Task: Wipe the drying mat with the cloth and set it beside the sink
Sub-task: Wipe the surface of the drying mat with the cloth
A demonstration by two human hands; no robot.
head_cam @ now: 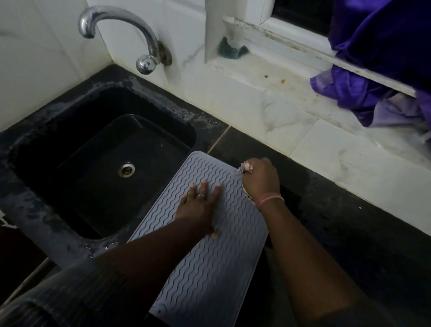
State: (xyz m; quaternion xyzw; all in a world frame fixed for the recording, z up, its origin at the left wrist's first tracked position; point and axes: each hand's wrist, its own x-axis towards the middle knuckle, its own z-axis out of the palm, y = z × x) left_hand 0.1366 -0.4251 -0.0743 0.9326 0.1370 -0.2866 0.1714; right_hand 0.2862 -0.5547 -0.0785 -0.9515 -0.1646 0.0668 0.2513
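Sink [50, 136] left, wet rim. Drying mat [213, 237] on table [354, 231] beside it, near end overhanging. Left hand [199, 207] flat, pinning mat. Right hand [259, 180] grip clamped on cloth [245, 167] at far corner. Risk: hard stroke slides mat off.

Silver ring [201, 195] on left hand [198, 207], pink bracelet [269, 199] at right wrist, dark striped sleeve [80, 296].

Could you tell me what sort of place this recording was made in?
Most likely a home kitchen: a black sink set in a dark counter under a wall tap, with a ridged drying mat laid beside it.
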